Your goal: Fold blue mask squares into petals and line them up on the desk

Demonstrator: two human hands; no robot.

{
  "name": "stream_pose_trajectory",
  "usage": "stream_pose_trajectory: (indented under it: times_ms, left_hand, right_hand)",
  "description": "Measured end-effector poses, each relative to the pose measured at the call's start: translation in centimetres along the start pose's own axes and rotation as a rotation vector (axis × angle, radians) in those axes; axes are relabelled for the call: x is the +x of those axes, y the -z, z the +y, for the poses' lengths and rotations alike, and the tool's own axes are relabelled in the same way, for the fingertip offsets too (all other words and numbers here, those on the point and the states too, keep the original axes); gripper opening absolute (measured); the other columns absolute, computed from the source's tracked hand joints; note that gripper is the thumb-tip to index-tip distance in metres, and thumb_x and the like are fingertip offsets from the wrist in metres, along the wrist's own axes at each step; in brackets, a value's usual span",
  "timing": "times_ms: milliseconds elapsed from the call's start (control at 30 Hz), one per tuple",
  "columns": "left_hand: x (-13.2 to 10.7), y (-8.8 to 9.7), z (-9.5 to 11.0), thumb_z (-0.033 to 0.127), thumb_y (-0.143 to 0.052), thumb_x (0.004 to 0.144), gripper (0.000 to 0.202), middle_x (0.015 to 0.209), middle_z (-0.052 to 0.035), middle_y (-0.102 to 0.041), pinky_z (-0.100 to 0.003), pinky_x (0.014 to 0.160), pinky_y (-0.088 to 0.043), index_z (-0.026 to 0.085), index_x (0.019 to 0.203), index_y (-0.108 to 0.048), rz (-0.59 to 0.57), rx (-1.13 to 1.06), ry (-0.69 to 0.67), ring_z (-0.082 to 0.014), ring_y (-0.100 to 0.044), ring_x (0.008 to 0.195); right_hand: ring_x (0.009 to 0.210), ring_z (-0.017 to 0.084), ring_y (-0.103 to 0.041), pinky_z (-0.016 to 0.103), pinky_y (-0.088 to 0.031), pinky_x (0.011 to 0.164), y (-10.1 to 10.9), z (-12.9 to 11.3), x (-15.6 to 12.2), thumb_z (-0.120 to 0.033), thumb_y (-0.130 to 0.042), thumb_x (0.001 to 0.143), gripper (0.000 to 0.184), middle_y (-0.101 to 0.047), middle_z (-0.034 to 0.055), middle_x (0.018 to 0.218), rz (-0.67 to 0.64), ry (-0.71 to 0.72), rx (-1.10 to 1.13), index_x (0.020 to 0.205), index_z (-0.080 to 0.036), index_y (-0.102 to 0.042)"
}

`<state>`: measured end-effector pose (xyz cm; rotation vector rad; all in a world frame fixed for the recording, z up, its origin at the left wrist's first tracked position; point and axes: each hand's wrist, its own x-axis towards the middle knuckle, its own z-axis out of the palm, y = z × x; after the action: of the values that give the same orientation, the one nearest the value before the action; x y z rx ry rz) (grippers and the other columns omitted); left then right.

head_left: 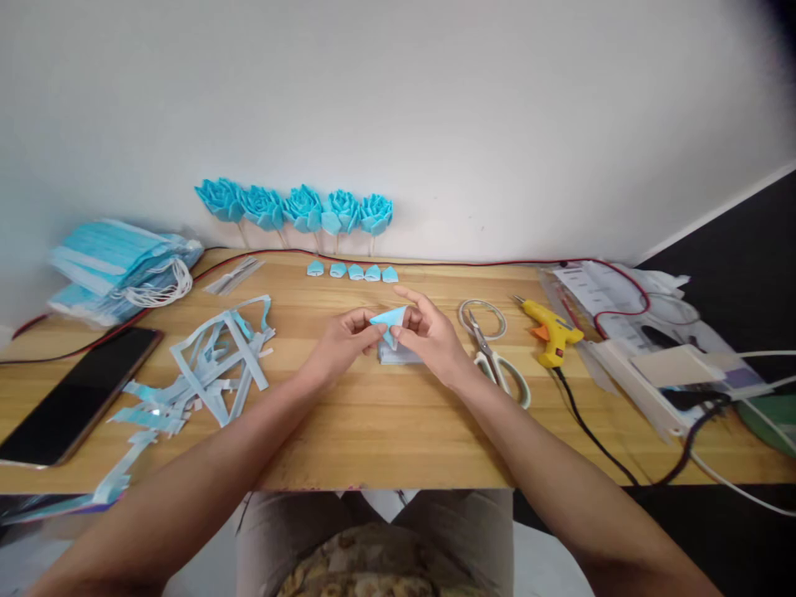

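Between my two hands is a small blue-and-white piece of mask fabric (390,317), folded to a point at its left. My left hand (349,338) pinches its left side with thumb and fingers. On the other side my right hand (430,336) grips it with the thumb, one finger stretched up and away. Beneath the hands lies a stack of pale fabric pieces (401,356), partly hidden. Beyond them several small folded blue petals (356,272) sit in a row. Scissors (491,352) with pale handles rest right of my right hand, overlapping a roll of tape (482,319).
Several blue fabric roses (303,209) on sticks lean at the wall. Fabric scraps (217,361), a phone (80,398) and a pile of masks (115,261) lie left. A yellow glue gun (552,332), its cord, a power strip (640,385) and plastic bags occupy the right.
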<state>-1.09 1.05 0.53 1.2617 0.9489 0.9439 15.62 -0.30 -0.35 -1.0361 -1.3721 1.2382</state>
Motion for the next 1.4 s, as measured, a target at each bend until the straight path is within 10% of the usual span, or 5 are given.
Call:
stream_pose_trajectory:
  times_ms: [1400]
  left_hand:
    - [-0.1,0.2,1.0,0.036,-0.069,0.069,0.023,0.056,0.0038,-0.050,-0.022,0.053,-0.036,0.015,0.065,-0.060,-0.029,0.085,-0.035,-0.0076,-0.042,0.053]
  right_hand:
    - [0.063,0.010,-0.048,0.023,-0.040,0.058,0.2,-0.2,-0.1,-0.024,-0.064,0.077,0.049,-0.048,-0.0049,0.071,-0.001,0.003,-0.133,0.125,-0.022,-0.055]
